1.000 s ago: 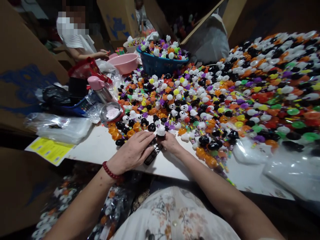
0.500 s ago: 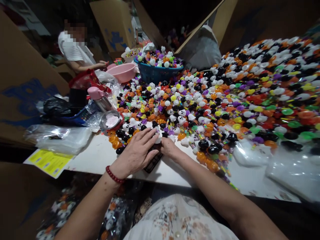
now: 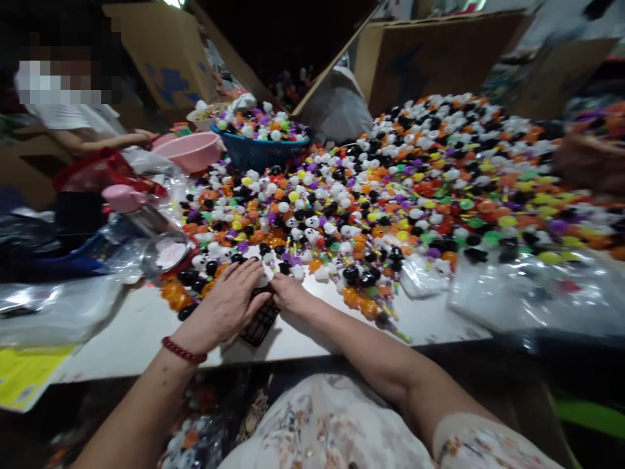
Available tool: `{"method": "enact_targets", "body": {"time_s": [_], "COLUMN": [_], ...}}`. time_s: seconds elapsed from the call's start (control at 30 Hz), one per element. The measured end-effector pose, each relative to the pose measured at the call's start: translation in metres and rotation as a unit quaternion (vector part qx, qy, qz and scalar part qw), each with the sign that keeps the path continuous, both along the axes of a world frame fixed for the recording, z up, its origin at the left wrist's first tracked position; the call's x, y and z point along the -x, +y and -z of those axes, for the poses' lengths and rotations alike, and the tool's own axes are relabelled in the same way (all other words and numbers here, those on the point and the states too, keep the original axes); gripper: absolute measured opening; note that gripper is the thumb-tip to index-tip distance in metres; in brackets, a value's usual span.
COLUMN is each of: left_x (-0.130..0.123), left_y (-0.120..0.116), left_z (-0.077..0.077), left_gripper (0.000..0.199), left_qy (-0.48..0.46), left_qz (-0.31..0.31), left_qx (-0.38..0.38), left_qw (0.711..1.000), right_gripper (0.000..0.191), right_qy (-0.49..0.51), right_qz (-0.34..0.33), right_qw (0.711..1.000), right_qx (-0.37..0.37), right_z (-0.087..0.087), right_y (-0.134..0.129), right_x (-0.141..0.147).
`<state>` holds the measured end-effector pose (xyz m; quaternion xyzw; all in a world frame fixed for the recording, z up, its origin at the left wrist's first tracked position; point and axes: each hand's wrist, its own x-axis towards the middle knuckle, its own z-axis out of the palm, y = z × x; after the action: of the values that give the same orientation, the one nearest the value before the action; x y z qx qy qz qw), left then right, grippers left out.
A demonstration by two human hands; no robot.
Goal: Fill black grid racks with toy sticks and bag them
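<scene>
A small black gridded rack (image 3: 261,320) sits on the white tabletop close to the front edge. My left hand (image 3: 233,296) lies across its left side with fingers stretched out, the fingertips at a small white piece (image 3: 265,279) at the rack's far end. Beside the far right corner of the rack is my right hand (image 3: 291,294), its fingers curled closed; whatever they grip is hidden. Right behind both hands spreads a big heap of small plastic toys (image 3: 312,221), among them white ghost-like heads, orange pumpkins and black pieces on coloured sticks.
Left of the heap stand a round metal tin (image 3: 168,254), a pink-lidded flask (image 3: 141,212) and clear plastic bags (image 3: 63,309). More clear bags (image 3: 517,293) lie at the right. Behind are a blue basket (image 3: 261,151), a pink basin (image 3: 190,153) and a co-worker (image 3: 78,120).
The camera view has swung to the right, so everything sits further left in the picture. Both hands keep nearly the same pose at the black rack.
</scene>
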<state>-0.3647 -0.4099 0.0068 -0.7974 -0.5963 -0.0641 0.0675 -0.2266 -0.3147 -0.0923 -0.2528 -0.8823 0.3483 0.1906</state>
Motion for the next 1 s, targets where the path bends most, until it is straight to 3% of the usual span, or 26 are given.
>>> {"method": "enact_targets", "body": {"time_s": [0.07,0.17,0.23,0.3,0.37,0.47,0.6,0.67,0.8,0.9,1.0], "left_x": [0.001,-0.01,-0.026,-0.043,-0.057,-0.064,-0.06,-0.06,-0.07,-0.076,-0.078], "left_y": [0.001,-0.011,-0.03,-0.051,-0.069,-0.084,-0.095,-0.102,-0.106,-0.095,-0.084], "left_z": [-0.001,-0.012,-0.02,-0.019,-0.002,0.042,0.094,0.107,0.117,0.121,0.124], "left_gripper": [0.049,0.054,0.06,0.063,0.059,0.048,0.05,0.052,0.053,0.052,0.047], "left_qy": [-0.011,-0.038,-0.055,-0.074,-0.084,-0.079,-0.072,-0.07,-0.099,-0.129,-0.16], "left_qz": [0.014,0.052,0.088,0.125,0.14,0.095,-0.026,-0.079,-0.13,-0.146,-0.143], "left_qx": [-0.026,-0.083,-0.1,-0.084,-0.072,-0.098,-0.103,-0.091,-0.066,-0.06,-0.074], "left_qw": [1.0,0.995,0.99,0.986,0.984,0.987,0.992,0.99,0.984,0.979,0.974], "right_gripper": [0.016,0.03,0.032,0.035,0.042,0.045,0.033,0.03,0.034,0.028,0.024], "right_qy": [-0.021,0.046,0.063,0.025,-0.051,-0.141,-0.162,-0.164,-0.092,-0.022,0.048], "right_qz": [-0.005,0.036,0.09,0.189,0.272,0.295,0.252,0.237,0.244,0.245,0.155], "right_qw": [0.999,0.995,0.985,0.963,0.935,0.917,0.933,0.938,0.945,0.965,0.981], "right_qx": [-0.026,-0.077,-0.134,-0.191,-0.224,-0.23,-0.198,-0.192,-0.197,-0.087,0.105], "right_z": [-0.012,-0.034,-0.044,-0.049,-0.047,-0.038,-0.029,-0.029,-0.031,-0.033,-0.027], "right_y": [-0.003,-0.015,-0.02,-0.017,-0.003,0.024,0.051,0.057,0.051,0.022,-0.023], "right_x": [-0.016,-0.068,-0.117,-0.168,-0.209,-0.24,-0.244,-0.243,-0.23,-0.195,-0.141]}}
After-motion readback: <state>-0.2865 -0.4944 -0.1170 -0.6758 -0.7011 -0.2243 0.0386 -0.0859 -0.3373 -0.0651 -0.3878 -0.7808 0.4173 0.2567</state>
